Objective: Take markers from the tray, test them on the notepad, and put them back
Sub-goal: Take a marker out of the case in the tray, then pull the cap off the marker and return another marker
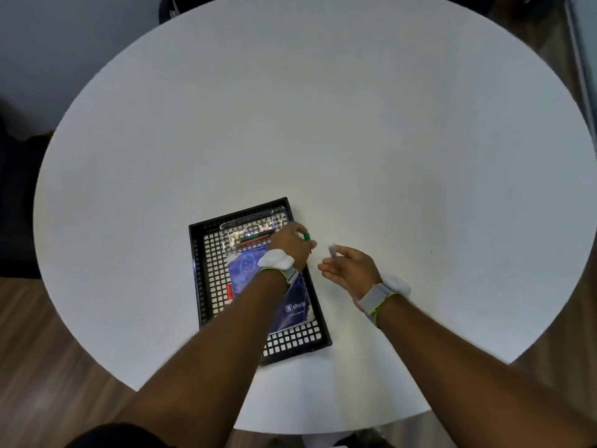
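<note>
A black mesh tray lies on the round white table. Inside it are a clear plastic pouch with markers at the far end, a blue notepad and a red marker by the left wall. My left hand reaches over the tray's right far corner and grips a green marker that pokes out above the fingers. My right hand hovers just right of the tray, fingers loosely curled; something small and pale shows at its fingertips, too blurred to name.
The round white table stretches far beyond the tray. Wooden floor shows around the near edge. Both wrists wear grey bands with white pads.
</note>
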Action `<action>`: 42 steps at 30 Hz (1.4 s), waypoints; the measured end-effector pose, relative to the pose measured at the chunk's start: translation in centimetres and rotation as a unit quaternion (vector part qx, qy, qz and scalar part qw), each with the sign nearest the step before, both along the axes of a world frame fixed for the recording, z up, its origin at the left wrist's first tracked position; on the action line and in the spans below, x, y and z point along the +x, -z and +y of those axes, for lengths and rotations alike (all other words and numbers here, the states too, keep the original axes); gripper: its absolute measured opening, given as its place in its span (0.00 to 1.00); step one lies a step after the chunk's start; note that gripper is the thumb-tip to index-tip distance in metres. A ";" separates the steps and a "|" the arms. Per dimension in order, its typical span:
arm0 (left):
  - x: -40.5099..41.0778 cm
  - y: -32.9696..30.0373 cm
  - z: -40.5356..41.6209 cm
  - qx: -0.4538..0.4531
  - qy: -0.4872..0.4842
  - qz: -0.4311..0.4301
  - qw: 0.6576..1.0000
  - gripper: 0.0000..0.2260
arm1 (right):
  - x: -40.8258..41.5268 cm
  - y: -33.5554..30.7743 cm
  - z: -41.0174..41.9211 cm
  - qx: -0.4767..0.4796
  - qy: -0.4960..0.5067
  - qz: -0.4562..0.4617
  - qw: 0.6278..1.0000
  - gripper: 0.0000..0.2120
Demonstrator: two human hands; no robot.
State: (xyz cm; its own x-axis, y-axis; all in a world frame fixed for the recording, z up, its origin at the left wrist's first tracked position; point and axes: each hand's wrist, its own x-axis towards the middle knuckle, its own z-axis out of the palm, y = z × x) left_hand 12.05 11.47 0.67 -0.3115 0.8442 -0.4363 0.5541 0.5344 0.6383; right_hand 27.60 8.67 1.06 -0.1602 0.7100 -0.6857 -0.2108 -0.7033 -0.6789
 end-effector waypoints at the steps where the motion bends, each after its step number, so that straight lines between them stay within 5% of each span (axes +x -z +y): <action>1: 0.0 0.3 0.3 -0.011 0.035 0.028 0.999 0.14 | 0.4 0.3 -0.1 0.005 -0.013 -0.013 1.000 0.08; 5: 2.0 3.0 2.3 -0.004 0.158 0.193 0.969 0.14 | 2.4 3.1 1.2 0.038 -0.084 -0.165 0.982 0.11; 9: 2.5 4.4 3.1 -0.002 0.262 0.313 0.913 0.09 | 3.0 4.1 2.2 0.148 -0.169 -0.321 0.920 0.18; 18: 3.3 6.3 6.1 -0.011 0.278 0.330 0.902 0.16 | 3.7 7.0 3.9 0.249 -0.251 -0.397 0.847 0.13; 24: 3.6 5.9 4.7 0.021 0.257 0.275 0.926 0.11 | 3.7 8.2 4.3 0.231 -0.236 -0.417 0.847 0.16; 33: 5.9 5.1 2.1 -0.010 0.311 0.157 0.937 0.08 | 3.0 7.6 4.5 0.160 -0.140 -0.394 0.894 0.16; 42: 5.5 5.1 1.2 -0.029 0.253 0.168 0.952 0.09 | 3.5 7.9 5.2 0.083 -0.017 -0.379 0.921 0.20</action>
State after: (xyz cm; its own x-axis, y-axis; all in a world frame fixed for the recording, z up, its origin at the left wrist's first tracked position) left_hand 17.58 12.63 -4.43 -0.0018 0.9012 -0.4333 0.9180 0.1733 0.3566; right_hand 31.07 13.89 -6.81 0.2956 0.8185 -0.4926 0.3892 -0.5741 -0.7204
